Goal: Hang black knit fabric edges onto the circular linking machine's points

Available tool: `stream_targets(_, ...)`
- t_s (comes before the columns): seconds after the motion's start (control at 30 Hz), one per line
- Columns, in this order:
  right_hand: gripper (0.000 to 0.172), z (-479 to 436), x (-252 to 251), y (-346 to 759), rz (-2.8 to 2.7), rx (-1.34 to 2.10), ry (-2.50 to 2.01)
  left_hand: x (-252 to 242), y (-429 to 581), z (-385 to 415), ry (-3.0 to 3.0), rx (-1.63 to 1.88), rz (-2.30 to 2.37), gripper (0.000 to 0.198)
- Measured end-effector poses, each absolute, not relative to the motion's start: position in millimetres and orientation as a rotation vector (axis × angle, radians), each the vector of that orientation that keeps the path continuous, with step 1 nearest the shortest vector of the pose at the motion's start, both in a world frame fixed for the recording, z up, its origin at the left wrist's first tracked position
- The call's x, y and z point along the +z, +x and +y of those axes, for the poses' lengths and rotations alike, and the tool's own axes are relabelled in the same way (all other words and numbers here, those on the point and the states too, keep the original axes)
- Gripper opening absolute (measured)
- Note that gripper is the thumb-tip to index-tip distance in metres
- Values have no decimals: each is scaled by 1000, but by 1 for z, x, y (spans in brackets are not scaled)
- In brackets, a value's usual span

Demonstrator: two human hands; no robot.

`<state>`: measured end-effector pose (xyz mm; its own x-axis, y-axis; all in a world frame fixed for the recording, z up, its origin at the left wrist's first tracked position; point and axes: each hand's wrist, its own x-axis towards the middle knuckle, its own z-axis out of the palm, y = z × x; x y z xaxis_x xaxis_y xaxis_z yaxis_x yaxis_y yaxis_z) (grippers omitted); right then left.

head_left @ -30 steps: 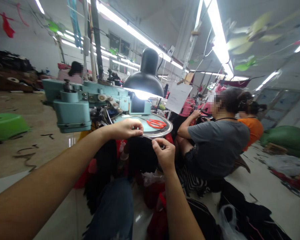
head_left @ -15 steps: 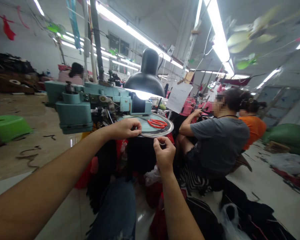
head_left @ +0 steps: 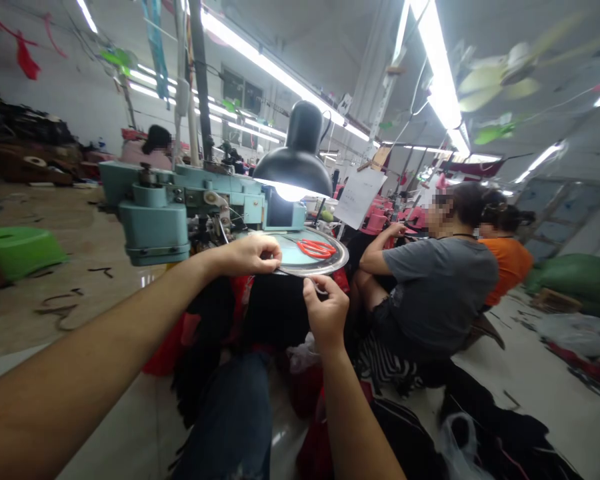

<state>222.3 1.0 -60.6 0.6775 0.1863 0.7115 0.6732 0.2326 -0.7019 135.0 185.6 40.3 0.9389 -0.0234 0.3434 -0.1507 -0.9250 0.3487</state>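
Observation:
My left hand is closed in a pinch at the near left rim of the round plate of a teal machine. Black fabric hangs below the plate's front edge, between my hands. Lower and to the right, my right hand pinches at the fabric's upper right edge. The fabric's edge runs from one hand's fingertips to the other's. Red-handled scissors lie on the plate, beyond my hands.
A black lamp shines over the plate. At the right sits a person in a grey shirt, with another in orange behind. A green stool stands at the left. Dark cloth lies on the floor at the lower right.
My right hand has shifted slightly left, and the stretch of fabric edge between my hands shows more clearly. The machine and lamp appear a little further right and lower in the view.

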Motion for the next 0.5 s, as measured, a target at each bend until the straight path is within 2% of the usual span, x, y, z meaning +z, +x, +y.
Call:
stream_targets(0.13,20,-6,-64,243,-717,-352,-1393,45,138,183,2721,377,27,21)
stream_targets(0.2,21,-13,-65,254,-707,-153,-1388,50,141,179,2743,235,60,18)
stream_targets(0.33,26,-21,-63,264,-678,226,-1235,58,146,173,2711,103,-112,26)
stream_targets(0.5,32,-16,-55,245,-828,114,-1313,55,145,174,2622,123,-148,39)
